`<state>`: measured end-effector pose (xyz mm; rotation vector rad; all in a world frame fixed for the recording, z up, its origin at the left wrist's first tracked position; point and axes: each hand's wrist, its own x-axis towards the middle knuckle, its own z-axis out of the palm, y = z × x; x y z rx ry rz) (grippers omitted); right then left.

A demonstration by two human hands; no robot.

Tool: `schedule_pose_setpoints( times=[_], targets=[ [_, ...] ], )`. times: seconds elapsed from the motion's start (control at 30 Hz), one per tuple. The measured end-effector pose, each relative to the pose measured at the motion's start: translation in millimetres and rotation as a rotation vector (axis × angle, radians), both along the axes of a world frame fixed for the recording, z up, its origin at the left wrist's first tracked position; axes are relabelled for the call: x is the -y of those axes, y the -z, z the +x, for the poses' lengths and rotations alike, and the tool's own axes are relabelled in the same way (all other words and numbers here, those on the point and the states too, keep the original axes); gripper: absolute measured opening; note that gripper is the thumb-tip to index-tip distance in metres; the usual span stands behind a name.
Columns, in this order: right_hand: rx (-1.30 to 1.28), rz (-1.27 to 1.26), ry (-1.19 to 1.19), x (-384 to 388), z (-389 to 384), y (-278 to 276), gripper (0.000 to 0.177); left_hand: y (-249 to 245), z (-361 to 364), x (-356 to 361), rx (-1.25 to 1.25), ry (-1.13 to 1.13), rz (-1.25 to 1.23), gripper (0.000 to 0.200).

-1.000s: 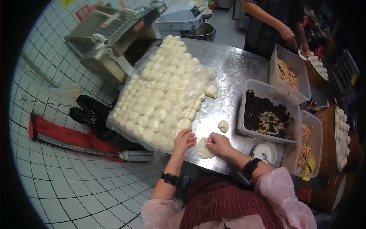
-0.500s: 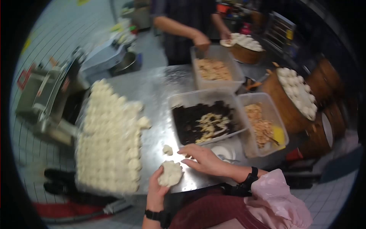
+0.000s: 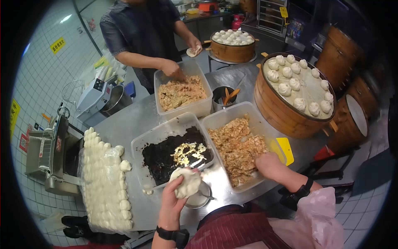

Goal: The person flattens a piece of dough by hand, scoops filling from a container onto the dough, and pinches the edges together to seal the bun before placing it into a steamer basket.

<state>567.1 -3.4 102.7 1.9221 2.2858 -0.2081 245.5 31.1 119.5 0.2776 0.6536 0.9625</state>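
A flat round dough wrapper (image 3: pixel 187 182) rests in my left hand (image 3: pixel 171 203), gripped between thumb and fingers above the table's front edge. At the right, my right hand (image 3: pixel 271 165) reaches into a plastic bin (image 3: pixel 242 189) of chopped meat filling (image 3: pixel 236 143). Its fingers are curled down at the filling; what they hold, if anything, is hidden. Just beyond the wrapper stands a bin (image 3: pixel 143 166) of dark filling (image 3: pixel 159 159) with a pale yellowish patch on it. A round metal bowl (image 3: pixel 199 201) with a spoon handle is partly behind my left hand.
Many dough pieces (image 3: pixel 103 182) lie under plastic at left. Bamboo steamers (image 3: pixel 273 112) with buns (image 3: pixel 294 84) stand at right and back. Across the table a co-worker (image 3: pixel 141 37) holds a wrapper (image 3: pixel 194 50) and reaches into another filling bin (image 3: pixel 199 106). A utensil pot (image 3: pixel 224 97) stands between.
My right hand has moved right, from beside the wrapper into the meat filling bin. The wrapper stays in my left hand, now in front of the dark filling. The view has shifted.
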Motion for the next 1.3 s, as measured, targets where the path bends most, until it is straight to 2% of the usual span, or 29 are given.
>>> schedule_pose_setpoints(
  times=[0.1,0.2,0.23,0.27,0.33,0.4,0.5,0.57,0.73,0.83,0.9,1.13,1.2,1.23,1.3],
  targets=[
    [-0.021,0.033,-0.086,-7.7,27.4,-10.0,0.009,-8.5,44.0,-6.8,0.156,0.150,-0.033,0.044],
    [0.000,0.081,-0.104,-11.7,45.4,-54.1,0.008,-9.5,65.8,-8.0,0.096,0.188,-0.002,0.042],
    [0.026,0.125,-0.112,-14.4,48.1,-62.5,0.008,-4.7,69.9,-9.0,-0.008,0.169,-0.020,0.039],
    [0.014,0.119,-0.115,-18.5,47.7,-60.8,0.008,-0.6,73.4,-7.9,-0.115,0.152,-0.046,0.037],
    [-0.210,0.336,-0.153,-26.3,41.1,-52.0,0.007,3.4,84.9,-7.9,-0.191,0.196,-0.068,0.035],
    [-0.221,0.365,-0.177,-37.4,29.9,-21.2,0.007,3.5,95.1,-9.2,-0.284,0.279,-0.082,0.032],
    [-0.175,0.357,-0.224,-38.7,7.4,-8.7,0.007,10.5,95.6,-6.7,-0.338,0.238,-0.076,0.032],
    [-0.240,0.448,-0.256,-36.2,-1.3,-0.4,0.007,12.5,93.3,-4.1,-0.343,0.211,-0.095,0.032],
    [-0.326,0.294,-0.241,-13.9,-14.5,-3.0,0.007,15.2,90.4,0.3,-0.308,0.151,-0.160,0.032],
    [-0.475,0.248,-0.125,-13.4,-12.6,-2.2,0.007,17.4,88.2,0.1,-0.270,0.138,-0.207,0.036],
    [-0.617,0.088,0.056,-11.6,-9.2,-5.2,0.011,17.0,87.1,2.7,-0.300,0.136,-0.219,0.034],
    [-0.831,0.030,0.268,-0.9,-12.1,4.0,0.016,13.6,91.5,1.8,-0.367,0.171,-0.197,0.033],
    [-1.020,-0.028,0.327,-2.7,-1.8,10.6,0.018,12.7,90.5,-1.9,-0.380,0.167,-0.202,0.033],
    [-1.022,-0.026,0.324,-2.7,3.4,12.6,0.018,12.5,90.5,-2.8,-0.386,0.164,-0.215,0.032],
    [-1.250,-0.201,0.436,-4.0,13.2,15.4,0.019,9.0,87.6,-7.3,-0.397,0.132,-0.191,0.031]
  ],
)
